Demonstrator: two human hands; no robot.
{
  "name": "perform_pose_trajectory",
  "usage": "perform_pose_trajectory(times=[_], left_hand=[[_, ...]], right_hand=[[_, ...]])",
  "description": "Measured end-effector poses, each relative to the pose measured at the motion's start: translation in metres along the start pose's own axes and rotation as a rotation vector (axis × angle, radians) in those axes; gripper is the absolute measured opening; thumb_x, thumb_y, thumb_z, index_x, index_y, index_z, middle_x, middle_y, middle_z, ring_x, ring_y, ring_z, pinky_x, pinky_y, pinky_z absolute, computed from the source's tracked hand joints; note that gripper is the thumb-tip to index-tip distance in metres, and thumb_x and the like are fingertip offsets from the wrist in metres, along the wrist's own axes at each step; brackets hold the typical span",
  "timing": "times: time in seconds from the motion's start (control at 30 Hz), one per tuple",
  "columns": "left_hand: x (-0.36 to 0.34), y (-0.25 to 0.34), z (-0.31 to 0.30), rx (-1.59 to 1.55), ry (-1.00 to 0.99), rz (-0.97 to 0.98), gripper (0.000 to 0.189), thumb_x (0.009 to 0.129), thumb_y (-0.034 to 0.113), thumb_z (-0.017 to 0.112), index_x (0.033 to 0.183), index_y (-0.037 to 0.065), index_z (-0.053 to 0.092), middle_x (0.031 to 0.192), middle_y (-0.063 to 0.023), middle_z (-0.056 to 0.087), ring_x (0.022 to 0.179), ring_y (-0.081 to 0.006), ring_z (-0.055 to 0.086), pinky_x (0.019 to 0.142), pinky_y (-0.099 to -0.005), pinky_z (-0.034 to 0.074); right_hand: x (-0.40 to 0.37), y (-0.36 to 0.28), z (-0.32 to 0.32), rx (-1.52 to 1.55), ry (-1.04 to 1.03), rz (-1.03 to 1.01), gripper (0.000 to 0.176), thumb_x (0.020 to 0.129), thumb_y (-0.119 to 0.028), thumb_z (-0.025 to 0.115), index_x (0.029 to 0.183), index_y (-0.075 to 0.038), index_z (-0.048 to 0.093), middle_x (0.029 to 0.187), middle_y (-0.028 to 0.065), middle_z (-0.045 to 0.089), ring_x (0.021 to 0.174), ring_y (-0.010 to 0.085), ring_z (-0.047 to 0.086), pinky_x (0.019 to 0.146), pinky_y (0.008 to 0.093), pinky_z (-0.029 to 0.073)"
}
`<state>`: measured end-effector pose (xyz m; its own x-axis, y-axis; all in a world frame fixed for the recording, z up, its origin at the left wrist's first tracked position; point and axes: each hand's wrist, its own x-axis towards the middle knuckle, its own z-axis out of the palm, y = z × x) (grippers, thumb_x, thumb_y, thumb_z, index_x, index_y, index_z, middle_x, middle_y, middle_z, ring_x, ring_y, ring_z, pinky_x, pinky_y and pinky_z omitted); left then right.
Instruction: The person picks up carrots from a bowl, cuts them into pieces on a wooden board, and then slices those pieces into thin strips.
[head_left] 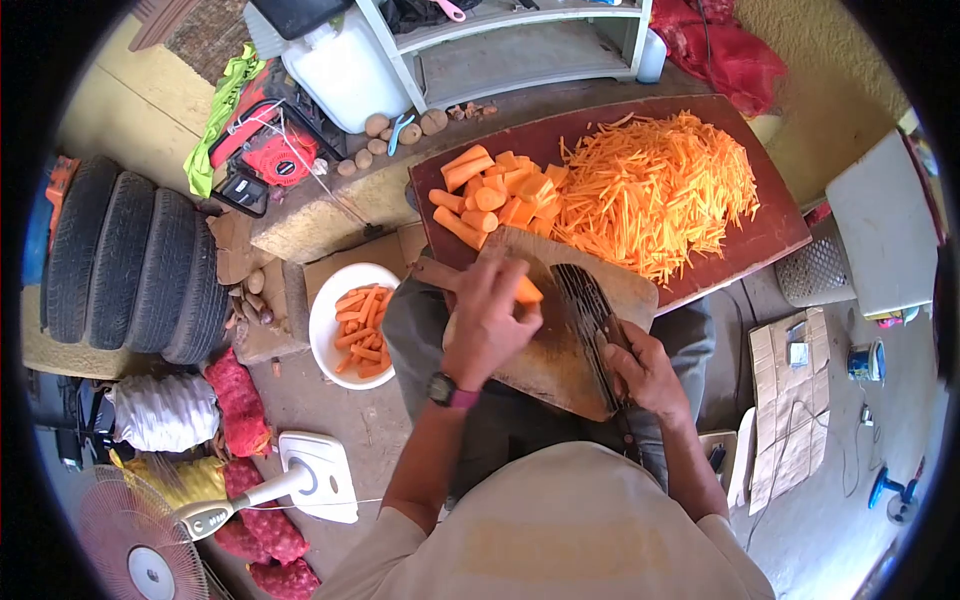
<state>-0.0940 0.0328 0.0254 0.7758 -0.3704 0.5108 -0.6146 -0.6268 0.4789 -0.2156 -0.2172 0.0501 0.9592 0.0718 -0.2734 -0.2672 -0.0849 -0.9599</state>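
Note:
My left hand [488,320], with a watch on its wrist, has its fingers closed around a chunk of carrot [528,291] over the wooden cutting board [555,385]. The board rests across my lap. My right hand [648,372] grips a knife [588,325] with a wide, dark-streaked blade, which lies across the right part of the board, apart from the carrot chunk. Just beyond the board, peeled carrot pieces [485,197] are heaped beside a large pile of carrot strips [660,195] on a dark red tabletop [780,225].
A white bowl [322,345] of carrot sticks stands on the floor left of my knees. Further left are a fan [150,570], red mesh sacks [240,405] and stacked tyres [145,265]. Flattened cardboard [775,400] lies at right. A grey shelf [520,75] stands behind the table.

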Motion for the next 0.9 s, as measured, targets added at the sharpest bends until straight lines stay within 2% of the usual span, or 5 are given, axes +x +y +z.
perform_pose_trajectory(times=[0.23,0.47,0.57,0.77,0.9], left_hand=[[-0.032,0.019,0.029,-0.249,0.000,-0.014,0.037,0.098,0.006,0.082,0.133,0.002,0.070,0.141,-0.0184,0.061,0.123,-0.0369,0.067,0.102,-0.0441,0.058],[-0.048,0.017,0.030,-0.332,0.033,-0.018,0.039,0.098,0.006,0.082,0.135,0.003,0.069,0.136,-0.0193,0.064,0.122,-0.0388,0.067,0.102,-0.0453,0.057],[-0.049,0.025,0.030,-0.329,0.041,-0.019,0.042,0.096,0.005,0.082,0.136,0.003,0.069,0.135,-0.0195,0.065,0.124,-0.0400,0.065,0.104,-0.0468,0.055],[-0.053,0.018,0.040,-0.329,0.064,0.020,0.048,0.091,0.006,0.083,0.136,0.002,0.067,0.131,-0.0197,0.066,0.118,-0.0408,0.063,0.100,-0.0497,0.053],[-0.050,0.023,0.033,-0.265,0.014,0.084,0.045,0.094,0.000,0.081,0.138,0.000,0.069,0.132,-0.0223,0.066,0.117,-0.0415,0.067,0.098,-0.0470,0.058]], right_hand=[[0.000,-0.004,0.002,0.026,-0.023,-0.015,0.035,0.112,-0.015,0.060,0.141,0.004,0.061,0.079,-0.0029,0.057,0.061,0.0055,0.055,0.055,0.0254,0.044],[0.002,-0.016,0.008,-0.059,-0.053,0.000,0.040,0.111,-0.012,0.061,0.147,0.005,0.060,0.084,-0.0004,0.062,0.066,0.0062,0.055,0.060,0.0251,0.047],[0.004,-0.003,0.009,-0.307,0.030,-0.393,0.041,0.108,-0.010,0.063,0.146,0.007,0.060,0.086,0.0049,0.063,0.072,0.0110,0.058,0.067,0.0292,0.049],[-0.027,-0.049,0.000,-0.367,0.013,-0.185,0.042,0.107,-0.008,0.066,0.146,0.007,0.059,0.093,0.0130,0.070,0.080,0.0152,0.065,0.071,0.0346,0.051],[-0.048,-0.065,0.004,-0.396,0.013,-0.154,0.042,0.108,-0.012,0.068,0.145,0.006,0.058,0.108,0.0283,0.071,0.093,0.0424,0.072,0.082,0.0451,0.056]])
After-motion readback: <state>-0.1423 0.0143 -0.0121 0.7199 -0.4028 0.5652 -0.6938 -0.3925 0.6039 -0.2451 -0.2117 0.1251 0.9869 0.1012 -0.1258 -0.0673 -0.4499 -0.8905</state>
